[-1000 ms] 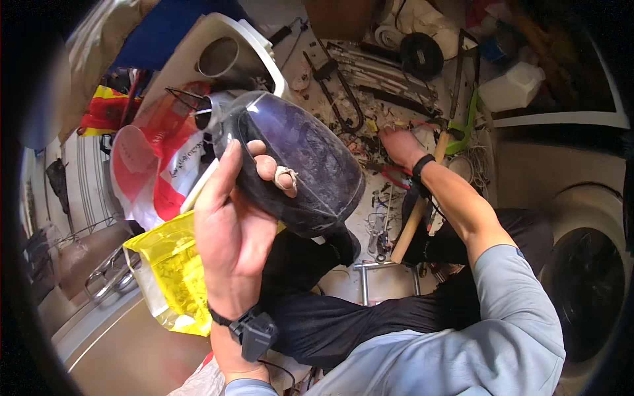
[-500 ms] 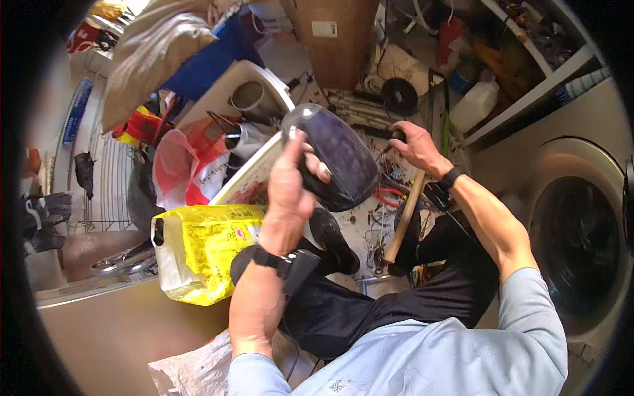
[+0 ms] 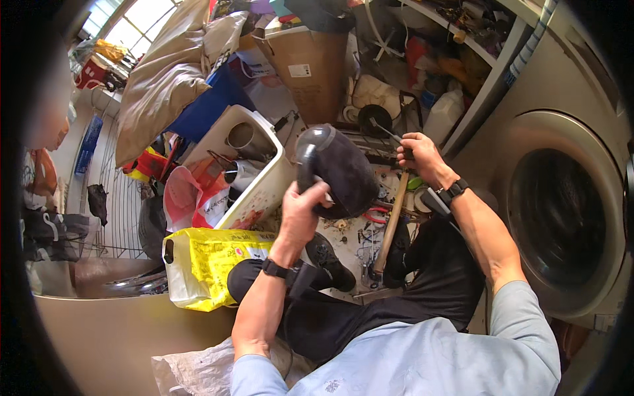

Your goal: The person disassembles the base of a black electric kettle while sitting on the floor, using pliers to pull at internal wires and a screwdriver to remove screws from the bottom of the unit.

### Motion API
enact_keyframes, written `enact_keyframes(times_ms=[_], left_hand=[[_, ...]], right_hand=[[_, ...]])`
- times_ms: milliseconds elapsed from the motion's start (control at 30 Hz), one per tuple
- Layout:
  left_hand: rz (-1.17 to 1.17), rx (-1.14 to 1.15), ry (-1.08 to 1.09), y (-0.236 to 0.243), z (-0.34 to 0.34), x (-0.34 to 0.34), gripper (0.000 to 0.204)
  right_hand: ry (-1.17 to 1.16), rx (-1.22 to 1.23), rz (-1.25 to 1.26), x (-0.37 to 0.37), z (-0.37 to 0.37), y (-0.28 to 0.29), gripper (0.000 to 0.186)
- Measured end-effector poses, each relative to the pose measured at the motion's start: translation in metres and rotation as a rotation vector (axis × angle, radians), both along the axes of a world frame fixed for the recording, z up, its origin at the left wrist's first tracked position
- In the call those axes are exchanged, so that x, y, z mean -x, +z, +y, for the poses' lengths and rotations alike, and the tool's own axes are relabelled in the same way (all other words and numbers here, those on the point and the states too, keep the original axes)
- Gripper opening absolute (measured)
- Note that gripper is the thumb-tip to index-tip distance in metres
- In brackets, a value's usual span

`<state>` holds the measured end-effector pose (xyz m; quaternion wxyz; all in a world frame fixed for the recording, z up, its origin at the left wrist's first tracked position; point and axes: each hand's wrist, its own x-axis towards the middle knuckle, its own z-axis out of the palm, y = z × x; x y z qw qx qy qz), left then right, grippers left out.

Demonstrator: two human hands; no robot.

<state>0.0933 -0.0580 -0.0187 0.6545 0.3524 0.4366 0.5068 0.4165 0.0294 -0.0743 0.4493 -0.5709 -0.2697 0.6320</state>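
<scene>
My left hand (image 3: 300, 212) grips the side of a dark, glossy, rounded plastic object (image 3: 340, 168) with dusty patches, holding it over the floor between my legs. My right hand (image 3: 419, 155), to its right, is closed on the dark handle of a tool (image 3: 393, 134) with a thin metal shaft pointing up and left; its tip is small. Beneath lie a wooden handle (image 3: 389, 237), red-handled pliers (image 3: 375, 219) and small loose parts. A yellow bag (image 3: 208, 270) stands by my left knee, beside a white bin (image 3: 244, 204) holding a metal cylinder (image 3: 241, 137).
A front-loading washing machine (image 3: 594, 277) is at my right. A tall cardboard box (image 3: 300, 76), a blue bin (image 3: 191, 115) under tan cloth (image 3: 155, 72), and a cluttered shelf (image 3: 449, 30) stand ahead. A metal basin (image 3: 99, 284) and wire rack (image 3: 115, 224) are on the left.
My right hand has risen from the tool pile with a handled metal tool in it. The dark object has moved right and is more upright. The view has tilted up, showing more room ahead.
</scene>
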Motion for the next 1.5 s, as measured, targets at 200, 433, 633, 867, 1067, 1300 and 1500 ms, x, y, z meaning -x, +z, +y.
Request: enact_keyframes(times_ms=[200,433,633,867,1067,1300,1500], left_hand=[[-1.064,0.343,0.121,-0.057,0.011,0.036,0.028],[-1.140,0.493,0.373,-0.153,-0.009,0.035,0.027],[-0.535,0.735,0.442,-0.241,-0.037,0.015,0.028],[-0.480,1.003,0.280,-0.314,-0.077,-0.034,0.023],[-0.185,1.278,-0.102,-0.353,-0.106,-0.009,0.032],[0.140,1.093,-0.253,-0.302,-0.118,-0.065,0.030],[0.683,0.689,-0.468,-0.338,-0.124,-0.034,0.036]], right_hand=[[0.061,0.013,0.016,0.032,-0.011,-0.052,0.042],[-0.127,-0.013,0.411,0.052,-0.035,-0.112,0.021],[-0.039,-0.148,-0.138,0.058,-0.034,-0.119,0.043],[0.036,-0.082,-0.069,0.077,-0.035,-0.122,0.045],[0.157,-0.062,-0.053,0.108,-0.042,-0.141,0.046],[0.316,-0.080,-0.307,0.092,-0.060,-0.191,0.055],[0.389,-0.226,-0.522,0.096,-0.067,-0.188,0.055]])
